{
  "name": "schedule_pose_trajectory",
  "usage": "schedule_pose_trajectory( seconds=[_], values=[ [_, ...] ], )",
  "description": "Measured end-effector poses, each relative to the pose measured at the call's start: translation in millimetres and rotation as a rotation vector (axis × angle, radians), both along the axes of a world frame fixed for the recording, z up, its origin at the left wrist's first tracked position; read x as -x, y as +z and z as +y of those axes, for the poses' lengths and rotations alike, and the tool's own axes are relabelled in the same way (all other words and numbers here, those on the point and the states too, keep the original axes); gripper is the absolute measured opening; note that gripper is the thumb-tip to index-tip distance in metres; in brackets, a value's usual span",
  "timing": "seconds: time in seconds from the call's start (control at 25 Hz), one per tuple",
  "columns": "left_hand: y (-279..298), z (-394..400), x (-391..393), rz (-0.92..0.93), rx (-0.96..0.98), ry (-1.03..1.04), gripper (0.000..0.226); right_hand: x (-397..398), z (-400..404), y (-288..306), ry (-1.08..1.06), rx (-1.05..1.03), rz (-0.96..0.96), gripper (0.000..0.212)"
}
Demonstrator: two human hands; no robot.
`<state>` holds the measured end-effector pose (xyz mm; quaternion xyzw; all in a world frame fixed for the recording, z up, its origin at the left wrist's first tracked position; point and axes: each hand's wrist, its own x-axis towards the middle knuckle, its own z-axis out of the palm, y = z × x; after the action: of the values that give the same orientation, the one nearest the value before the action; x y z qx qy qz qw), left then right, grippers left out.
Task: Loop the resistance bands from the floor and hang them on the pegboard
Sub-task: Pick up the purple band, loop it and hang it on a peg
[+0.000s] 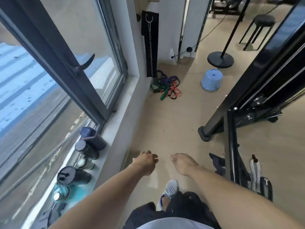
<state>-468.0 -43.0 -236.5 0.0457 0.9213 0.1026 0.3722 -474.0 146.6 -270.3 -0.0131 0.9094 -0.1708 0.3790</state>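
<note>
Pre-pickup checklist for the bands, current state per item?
1. Both hands free: ok. Left hand and right hand hold nothing, fingers relaxed.
2. Bands located: ok. Tangled pile of green, purple, orange and black rubber resistance bands lies on the beige floor by the wall.
3. Within reach: not ok. The pile lies well ahead of both hands.
4. Path clear: ok. Bare floor leads to the pile; the blue upturned plastic bucket stands off to the right.
5. Bands separable: cannot tell. They overlap.
6. Pegboard hook free: cannot tell. Only a metal hook with chain on a black panel shows.
</note>
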Motion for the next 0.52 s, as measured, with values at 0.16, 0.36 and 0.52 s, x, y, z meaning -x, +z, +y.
schedule_pose_trajectory(
  seconds=[0.16, 0.36, 0.52],
  values=[
    [16.7, 20.7, 88.3, 0.026, -0.022, -0.02, 0.046, 88.4, 23.6, 17.2, 0.038, -0.027, 0.06, 0.042],
    [22.0, 52.3, 195.9, 0.026, -0.056, -0.101, 0.045, 182.4, 48.4, 17.6, -0.037, 0.005, 0.025, 0.038],
    [18.2, 70.9, 287.7, 0.009, -0.097, -0.113, 0.044, 260.4, 70.9, -3.2, -0.153, -0.007, -0.01, 0.035]
  ],
)
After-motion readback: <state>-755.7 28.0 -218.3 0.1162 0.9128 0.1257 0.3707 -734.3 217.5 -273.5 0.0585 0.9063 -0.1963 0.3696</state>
